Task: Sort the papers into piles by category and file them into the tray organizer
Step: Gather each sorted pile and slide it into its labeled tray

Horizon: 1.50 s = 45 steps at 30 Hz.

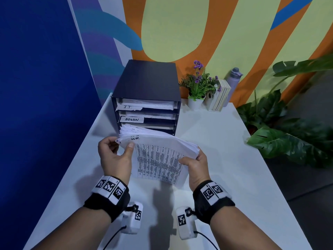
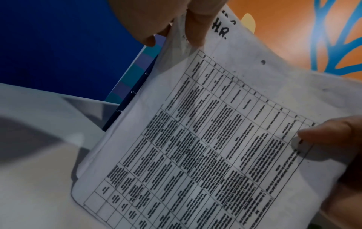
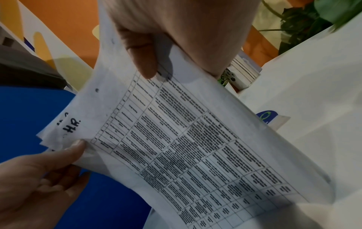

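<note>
white desk [image 1: 225, 159] under a bright painted wall, and we hold a thick stack of papers [image 1: 162, 152] marked "h.r." just in front of the black tray organizer [image 1: 146, 98]. our left hand [image 1: 115, 156] pinches the fanned near-left corner; our right hand [image 1: 196, 168] grips the right edge, thumb on top. the risk, we judge: the loose sheets could slide out of the fan, or snag on the slot edge below the "admin" label [image 1: 132, 119] and crumple.

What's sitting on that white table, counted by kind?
Tray organizers: 1
Potted flower plants: 1
Book sets: 1
Water bottles: 1
Paper stacks, held above the table: 1
Total: 5
</note>
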Each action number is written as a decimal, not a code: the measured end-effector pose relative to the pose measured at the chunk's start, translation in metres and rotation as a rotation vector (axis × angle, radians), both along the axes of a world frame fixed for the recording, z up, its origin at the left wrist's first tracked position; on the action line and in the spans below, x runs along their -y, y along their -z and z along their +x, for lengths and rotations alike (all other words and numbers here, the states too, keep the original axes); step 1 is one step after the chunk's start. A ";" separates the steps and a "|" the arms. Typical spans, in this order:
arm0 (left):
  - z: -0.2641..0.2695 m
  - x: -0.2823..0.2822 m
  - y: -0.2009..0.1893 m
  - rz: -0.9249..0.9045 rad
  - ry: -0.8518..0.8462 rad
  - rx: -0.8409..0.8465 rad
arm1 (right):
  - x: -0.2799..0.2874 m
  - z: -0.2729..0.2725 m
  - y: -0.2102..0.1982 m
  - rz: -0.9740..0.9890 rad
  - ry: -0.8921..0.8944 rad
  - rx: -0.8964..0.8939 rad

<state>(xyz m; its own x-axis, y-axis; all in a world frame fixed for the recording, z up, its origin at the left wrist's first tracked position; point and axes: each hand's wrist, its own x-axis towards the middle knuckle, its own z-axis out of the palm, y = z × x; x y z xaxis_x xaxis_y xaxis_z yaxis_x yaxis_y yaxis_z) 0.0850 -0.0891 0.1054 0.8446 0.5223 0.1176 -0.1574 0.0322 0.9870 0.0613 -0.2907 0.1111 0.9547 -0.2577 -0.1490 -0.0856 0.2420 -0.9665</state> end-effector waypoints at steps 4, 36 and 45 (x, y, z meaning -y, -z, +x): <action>-0.002 -0.001 -0.002 0.077 -0.048 -0.051 | -0.001 0.001 0.000 0.004 0.006 0.001; 0.013 -0.007 -0.015 0.042 0.325 0.028 | 0.001 0.009 -0.013 -0.788 0.100 0.605; 0.023 0.004 -0.026 -0.007 0.114 -0.006 | -0.001 0.010 -0.008 -0.792 0.066 0.646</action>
